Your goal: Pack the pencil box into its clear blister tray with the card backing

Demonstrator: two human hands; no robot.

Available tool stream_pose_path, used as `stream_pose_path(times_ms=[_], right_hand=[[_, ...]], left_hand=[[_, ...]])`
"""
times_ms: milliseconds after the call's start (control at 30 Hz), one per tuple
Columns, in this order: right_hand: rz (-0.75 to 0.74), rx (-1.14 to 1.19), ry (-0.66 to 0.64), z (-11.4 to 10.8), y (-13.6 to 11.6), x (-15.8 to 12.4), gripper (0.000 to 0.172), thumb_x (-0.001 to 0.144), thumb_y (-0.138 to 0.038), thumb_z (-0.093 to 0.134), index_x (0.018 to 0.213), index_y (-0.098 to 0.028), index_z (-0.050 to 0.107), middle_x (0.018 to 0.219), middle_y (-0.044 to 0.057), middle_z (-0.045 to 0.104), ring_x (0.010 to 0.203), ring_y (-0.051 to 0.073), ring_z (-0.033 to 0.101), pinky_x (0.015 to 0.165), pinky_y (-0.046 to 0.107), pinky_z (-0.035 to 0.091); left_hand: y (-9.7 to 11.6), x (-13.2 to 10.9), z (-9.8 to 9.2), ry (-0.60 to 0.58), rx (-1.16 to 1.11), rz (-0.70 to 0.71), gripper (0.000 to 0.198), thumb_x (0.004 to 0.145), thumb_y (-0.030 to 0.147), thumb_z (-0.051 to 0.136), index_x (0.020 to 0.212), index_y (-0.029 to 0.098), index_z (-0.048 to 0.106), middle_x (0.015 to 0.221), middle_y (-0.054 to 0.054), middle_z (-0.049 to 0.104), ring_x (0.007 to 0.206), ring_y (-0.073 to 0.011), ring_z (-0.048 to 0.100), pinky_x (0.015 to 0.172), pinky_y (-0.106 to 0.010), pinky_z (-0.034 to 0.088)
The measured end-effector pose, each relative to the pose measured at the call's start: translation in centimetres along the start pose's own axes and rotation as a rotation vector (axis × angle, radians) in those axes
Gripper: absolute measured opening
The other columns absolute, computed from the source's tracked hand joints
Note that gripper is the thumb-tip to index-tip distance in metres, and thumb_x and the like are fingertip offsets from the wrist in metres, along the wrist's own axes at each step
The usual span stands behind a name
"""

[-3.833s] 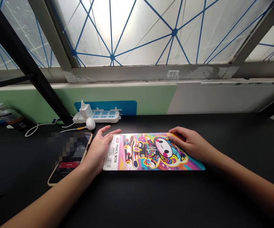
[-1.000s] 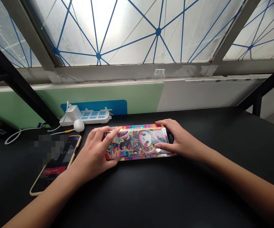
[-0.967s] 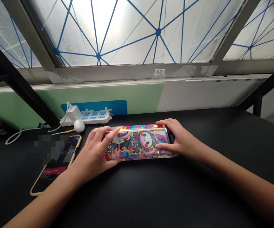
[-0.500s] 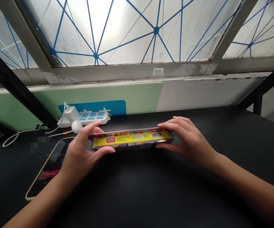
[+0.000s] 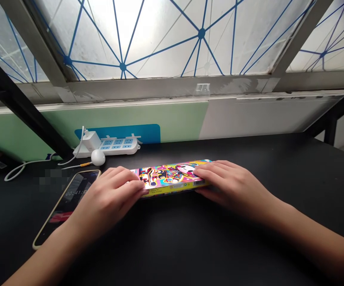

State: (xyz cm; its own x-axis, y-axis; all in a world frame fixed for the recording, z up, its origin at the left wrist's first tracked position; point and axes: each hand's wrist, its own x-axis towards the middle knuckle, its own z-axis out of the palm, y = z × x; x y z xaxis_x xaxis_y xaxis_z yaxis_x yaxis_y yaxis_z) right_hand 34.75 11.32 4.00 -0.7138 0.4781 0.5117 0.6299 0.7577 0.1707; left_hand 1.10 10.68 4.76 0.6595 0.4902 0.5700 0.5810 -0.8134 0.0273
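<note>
A long, flat, brightly printed box [image 5: 168, 176] with a cartoon figure on its top and a yellow side lies level between my hands, low over the black table. My left hand [image 5: 109, 194] is closed on its left end, thumb along the near side and fingers over the top. At the right end, my right hand [image 5: 234, 180] grips it the same way, fingers across the upper face and thumb below. Both ends of the box are covered by my hands. Whether its underside touches the table I cannot tell.
A phone [image 5: 73, 193] with a running timer lies partly behind my left forearm. Behind it are a white power strip [image 5: 118, 147] with a plug, cables and a round white object [image 5: 98, 157]. Black frame bars [image 5: 25, 103] slant at both sides of the black table [image 5: 183, 246].
The box has tipped so that its printed top now shows, where mostly the yellow side faced me before. My left hand has rolled over its end, fingers now on top.
</note>
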Motion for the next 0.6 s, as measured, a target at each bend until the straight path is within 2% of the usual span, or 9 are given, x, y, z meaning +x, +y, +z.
stream_pose_path(times_ms=[200,400,533,600], right_hand=[[0.019,0.056,-0.117,0.4,-0.5,0.3,0.031,0.099,-0.033,0.06,0.124,-0.016,0.063,0.125,0.015,0.073,0.11,0.029,0.071,0.095,0.045,0.055],[-0.032,0.061,-0.122,0.7,-1.0,0.5,0.034,0.103,-0.023,0.051,0.134,-0.017,0.061,0.135,0.012,0.069,0.119,0.027,0.068,0.102,0.044,0.053],[-0.041,0.074,-0.134,0.9,-1.0,0.4,0.036,0.1,-0.026,0.057,0.134,-0.016,0.062,0.135,0.014,0.069,0.12,0.029,0.067,0.104,0.046,0.052],[-0.039,0.081,-0.144,0.9,-0.9,0.4,0.037,0.1,-0.028,0.057,0.134,-0.016,0.062,0.136,0.014,0.069,0.121,0.029,0.066,0.104,0.046,0.052]], left_hand=[[0.8,0.2,0.5,-0.101,-0.045,0.077,0.015,0.1,0.01,0.055,0.09,0.017,0.064,0.091,-0.007,0.068,0.088,-0.0218,0.062,0.075,-0.034,0.046],[1.1,0.3,0.7,-0.138,-0.098,0.063,0.014,0.099,0.01,0.057,0.091,0.019,0.065,0.088,-0.004,0.067,0.087,-0.0206,0.063,0.08,-0.035,0.046],[0.9,0.1,1.1,-0.175,-0.129,0.016,0.01,0.098,0.016,0.06,0.102,0.022,0.066,0.098,-0.004,0.069,0.098,-0.0223,0.062,0.089,-0.037,0.046],[0.7,0.1,1.2,-0.166,-0.107,-0.012,0.016,0.098,0.025,0.063,0.113,0.022,0.065,0.109,-0.007,0.07,0.107,-0.0254,0.06,0.095,-0.039,0.046]])
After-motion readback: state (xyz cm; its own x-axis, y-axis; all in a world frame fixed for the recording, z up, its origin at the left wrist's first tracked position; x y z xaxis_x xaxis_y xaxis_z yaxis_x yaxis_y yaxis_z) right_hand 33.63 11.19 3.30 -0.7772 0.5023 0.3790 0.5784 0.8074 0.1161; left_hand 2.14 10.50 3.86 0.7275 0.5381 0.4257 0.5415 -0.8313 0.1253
